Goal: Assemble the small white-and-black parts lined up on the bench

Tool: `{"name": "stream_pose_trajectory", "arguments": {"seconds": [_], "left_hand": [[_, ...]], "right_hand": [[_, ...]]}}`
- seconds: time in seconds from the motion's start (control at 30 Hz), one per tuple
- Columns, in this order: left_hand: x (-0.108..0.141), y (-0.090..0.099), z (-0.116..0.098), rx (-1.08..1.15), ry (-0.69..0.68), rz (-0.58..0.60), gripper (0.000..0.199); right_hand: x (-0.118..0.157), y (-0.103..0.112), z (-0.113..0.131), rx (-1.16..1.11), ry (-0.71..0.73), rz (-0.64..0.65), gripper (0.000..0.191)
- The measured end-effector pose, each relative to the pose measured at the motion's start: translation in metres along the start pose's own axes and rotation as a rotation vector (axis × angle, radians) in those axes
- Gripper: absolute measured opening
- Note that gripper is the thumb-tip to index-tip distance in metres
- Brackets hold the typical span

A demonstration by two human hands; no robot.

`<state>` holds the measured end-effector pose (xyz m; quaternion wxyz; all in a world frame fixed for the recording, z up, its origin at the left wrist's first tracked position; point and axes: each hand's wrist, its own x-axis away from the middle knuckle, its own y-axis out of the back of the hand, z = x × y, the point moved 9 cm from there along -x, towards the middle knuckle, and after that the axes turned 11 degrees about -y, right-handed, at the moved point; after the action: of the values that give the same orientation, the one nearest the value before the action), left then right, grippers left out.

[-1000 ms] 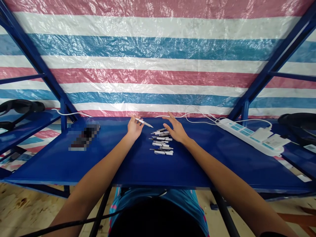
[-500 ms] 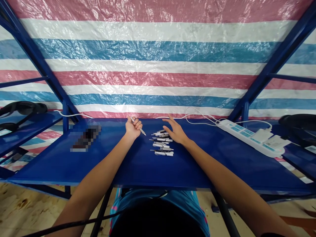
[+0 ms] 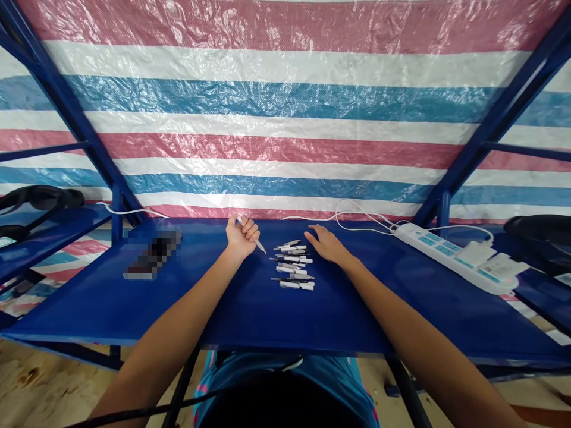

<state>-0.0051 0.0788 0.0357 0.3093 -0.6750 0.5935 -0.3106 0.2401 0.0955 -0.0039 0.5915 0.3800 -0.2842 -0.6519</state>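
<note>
My left hand (image 3: 242, 239) is closed around a pen (image 3: 260, 246) with a white and grey barrel, its pointed tip slanting down to the right. Palm-up, the hand rests near the back of the blue table. To its right several pens and pen parts lie crosswise in a loose column: white barrels (image 3: 297, 286), grey pointed pieces and thin dark refills, too small to sort exactly. Beside the column's upper right end is my right hand (image 3: 329, 245), palm down with fingers extended and nothing visible in it.
A white power strip (image 3: 455, 255) with plugged-in adapters lies at the right, its white cable (image 3: 363, 215) looping along the back edge. A pixelated dark object (image 3: 154, 255) sits at the left of the table (image 3: 348, 321). Blue metal frame bars (image 3: 96, 145) rise on both sides before a striped sheet.
My right hand has drawn back to the right and lowered, uncovering the upper end of the pen column. The left hand keeps its pen. The view has shifted slightly.
</note>
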Motion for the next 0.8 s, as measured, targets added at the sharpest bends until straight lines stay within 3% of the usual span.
{"name": "stream_pose_trajectory", "arguments": {"seconds": [0.17,0.37,0.8], "left_hand": [[0.000,0.000,0.003,-0.008,0.029,0.005,0.052],[0.004,-0.001,0.009,0.106,0.097,-0.025,0.047],[0.006,-0.002,0.014,0.098,0.133,-0.033,0.042]], "right_hand": [[0.003,-0.011,0.002,0.121,0.014,0.086,0.067],[0.021,-0.006,0.017,0.285,-0.129,0.236,0.071],[0.026,-0.004,0.023,0.349,-0.110,0.267,0.079]]}}
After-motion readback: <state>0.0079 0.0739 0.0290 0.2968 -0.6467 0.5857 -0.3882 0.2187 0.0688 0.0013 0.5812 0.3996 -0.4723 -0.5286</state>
